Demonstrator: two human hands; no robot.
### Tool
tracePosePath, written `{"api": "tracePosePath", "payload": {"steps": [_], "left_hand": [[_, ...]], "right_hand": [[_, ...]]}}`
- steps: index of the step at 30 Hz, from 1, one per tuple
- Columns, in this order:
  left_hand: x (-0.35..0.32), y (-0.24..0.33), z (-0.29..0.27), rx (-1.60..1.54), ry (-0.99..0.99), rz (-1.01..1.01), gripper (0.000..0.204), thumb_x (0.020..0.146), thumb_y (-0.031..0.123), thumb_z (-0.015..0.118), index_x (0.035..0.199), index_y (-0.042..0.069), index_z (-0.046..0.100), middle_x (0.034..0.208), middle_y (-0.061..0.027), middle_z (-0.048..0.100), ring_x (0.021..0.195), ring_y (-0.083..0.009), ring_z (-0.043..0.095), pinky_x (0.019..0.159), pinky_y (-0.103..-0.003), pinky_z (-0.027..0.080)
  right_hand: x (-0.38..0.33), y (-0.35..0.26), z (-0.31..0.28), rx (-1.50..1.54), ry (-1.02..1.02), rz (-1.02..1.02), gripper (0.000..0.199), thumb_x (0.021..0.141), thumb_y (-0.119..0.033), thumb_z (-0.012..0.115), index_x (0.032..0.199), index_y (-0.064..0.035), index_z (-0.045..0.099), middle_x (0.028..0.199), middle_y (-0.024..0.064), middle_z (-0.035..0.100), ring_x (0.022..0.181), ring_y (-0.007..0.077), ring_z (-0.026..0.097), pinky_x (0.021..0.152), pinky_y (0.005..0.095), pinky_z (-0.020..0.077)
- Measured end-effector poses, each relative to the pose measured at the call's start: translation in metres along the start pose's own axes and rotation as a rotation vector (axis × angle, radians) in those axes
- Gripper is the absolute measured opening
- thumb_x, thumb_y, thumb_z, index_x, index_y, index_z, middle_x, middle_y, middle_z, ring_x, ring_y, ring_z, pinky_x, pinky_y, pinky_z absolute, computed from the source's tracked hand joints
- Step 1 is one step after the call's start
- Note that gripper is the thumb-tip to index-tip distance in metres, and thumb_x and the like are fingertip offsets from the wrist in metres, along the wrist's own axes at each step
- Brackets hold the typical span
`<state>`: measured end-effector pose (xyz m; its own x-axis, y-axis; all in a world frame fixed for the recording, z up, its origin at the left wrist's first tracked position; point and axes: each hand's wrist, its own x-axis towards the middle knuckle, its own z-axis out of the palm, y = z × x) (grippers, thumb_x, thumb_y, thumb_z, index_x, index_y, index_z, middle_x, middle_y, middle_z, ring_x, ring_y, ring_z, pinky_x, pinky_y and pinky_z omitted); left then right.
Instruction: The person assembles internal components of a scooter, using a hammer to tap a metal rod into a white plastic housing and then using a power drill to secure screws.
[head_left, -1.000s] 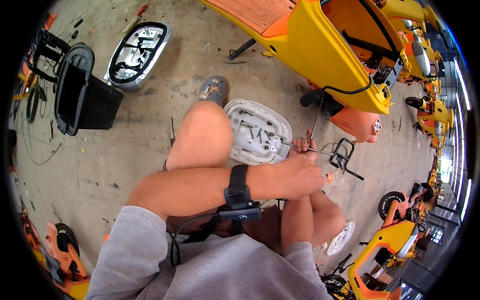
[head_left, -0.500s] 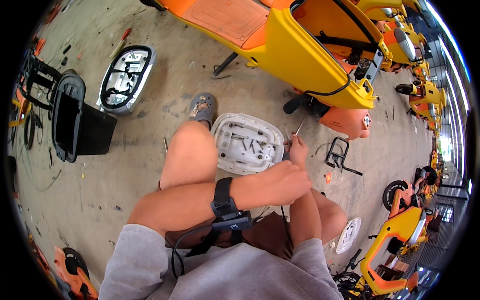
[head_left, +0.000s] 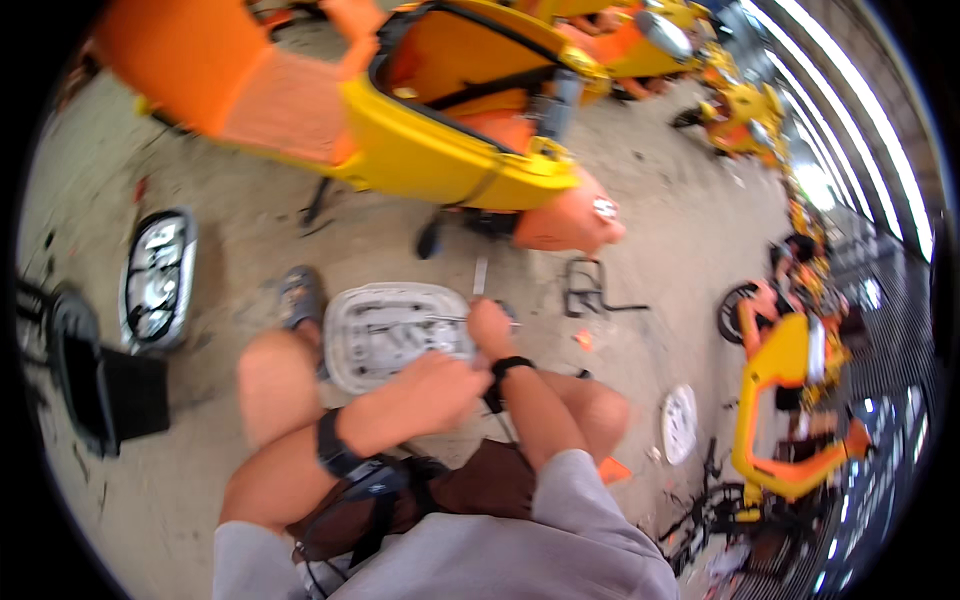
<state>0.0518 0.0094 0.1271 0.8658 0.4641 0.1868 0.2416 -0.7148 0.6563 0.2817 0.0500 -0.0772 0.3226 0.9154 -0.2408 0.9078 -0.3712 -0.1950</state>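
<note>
Our left hand (head_left: 440, 385) and right hand (head_left: 490, 325) rest on the ribbed white panel (head_left: 385, 335); finger grip's too blurry to tell.

Two hands (head_left: 440, 385) (head_left: 492, 325), one white panel (head_left: 390, 335), one silver-rimmed lamp cover (head_left: 157, 275), one black wire rack (head_left: 585, 288), one big yellow-orange scooter (head_left: 440, 150) close by.

Left hand (head_left: 435, 385): slid left, off the black wire frame (head_left: 590, 288), onto the white cover (head_left: 385, 335).
Right hand (head_left: 492, 325): came out from beneath the left forearm to the cover's right edge.
View: tilted up, showing more of the yellow scooter (head_left: 450, 150).
</note>
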Motion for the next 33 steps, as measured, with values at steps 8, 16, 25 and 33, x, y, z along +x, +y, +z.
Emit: {"api": "tracePosePath", "payload": {"steps": [8,16,25,33], "left_hand": [[0.0,0.009,-0.008,0.028,-0.074,-0.034,0.014,0.083,0.013,0.06,0.079,0.001,0.065,0.064,-0.0199,0.06,0.064,-0.0386,0.06,0.062,-0.046,0.048],[-0.001,0.006,-0.008,0.025,-0.093,-0.039,0.014,0.083,0.014,0.06,0.079,0.001,0.066,0.064,-0.0199,0.06,0.064,-0.0383,0.061,0.062,-0.046,0.048],[-0.003,0.006,-0.008,0.021,-0.093,-0.041,0.015,0.084,0.013,0.059,0.08,0.001,0.066,0.064,-0.0198,0.061,0.064,-0.0379,0.061,0.062,-0.046,0.048],[-0.002,0.004,-0.008,0.037,-0.075,-0.04,0.016,0.084,0.014,0.059,0.078,0.001,0.065,0.064,-0.0196,0.061,0.064,-0.0378,0.061,0.062,-0.046,0.048]], "right_hand": [[-0.003,-0.018,-0.002,-0.051,0.037,0.007,0.023,0.089,-0.019,0.05,0.097,-0.0029,0.065,0.09,0.0198,0.07,0.083,0.0353,0.07,0.072,0.0445,0.0554],[0.001,-0.026,0.006,-0.194,0.057,-0.053,0.02,0.086,-0.015,0.054,0.097,0.0001,0.063,0.081,0.0134,0.072,0.074,0.028,0.072,0.062,0.0371,0.056],[-0.002,-0.025,-0.002,-0.181,0.062,-0.087,0.021,0.087,-0.015,0.053,0.094,0.0006,0.065,0.081,0.0147,0.072,0.075,0.0282,0.072,0.064,0.0371,0.0562],[-0.003,-0.037,-0.04,-0.097,-0.07,-0.028,0.021,0.085,-0.015,0.055,0.095,-0.0039,0.07,0.094,0.0162,0.071,0.088,0.0309,0.07,0.076,0.0397,0.0559]]}}
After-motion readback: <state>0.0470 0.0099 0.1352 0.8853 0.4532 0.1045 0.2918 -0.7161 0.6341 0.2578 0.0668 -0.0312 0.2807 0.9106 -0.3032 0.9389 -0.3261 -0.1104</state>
